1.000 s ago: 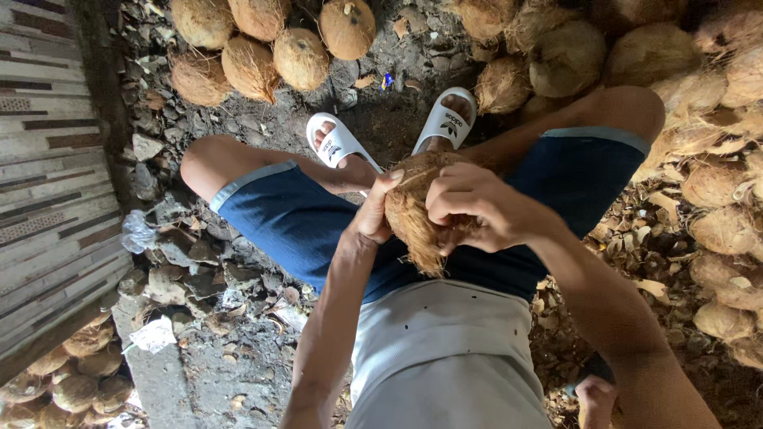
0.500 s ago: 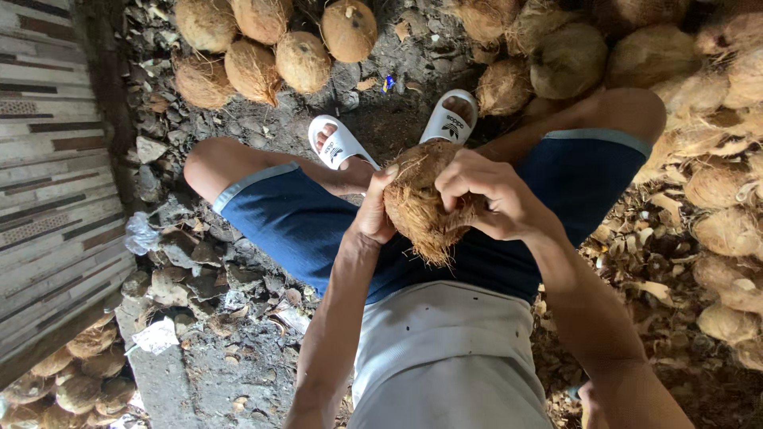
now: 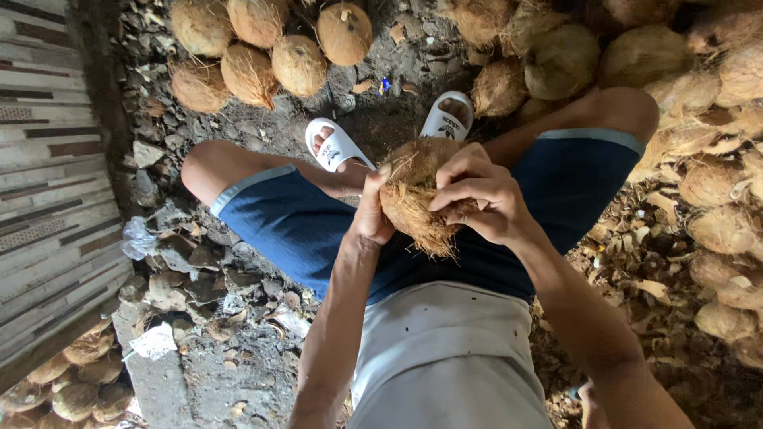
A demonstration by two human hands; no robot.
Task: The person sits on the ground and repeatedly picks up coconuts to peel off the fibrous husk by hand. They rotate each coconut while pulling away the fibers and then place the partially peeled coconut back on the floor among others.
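I hold a brown, fibrous coconut (image 3: 413, 187) above my lap, between my knees. My left hand (image 3: 370, 210) grips its left side, thumb up along the husk. My right hand (image 3: 477, 195) is curled over its right side, fingers dug into the loose fibres. Ragged husk strands hang from the coconut's lower edge. My blue shorts (image 3: 294, 222) and white sandals (image 3: 334, 144) lie below it.
Husked coconuts (image 3: 274, 48) lie in a cluster at the top left, and a larger pile (image 3: 715, 127) fills the right side. Husk scraps and stones (image 3: 199, 270) cover the ground. A striped wall (image 3: 48, 183) stands at the left, with more coconuts (image 3: 71, 381) by its base.
My right hand has shifted its grip on the husk, fingers pulling across the fibres, and the coconut has turned slightly. My left hand has stayed on its side.
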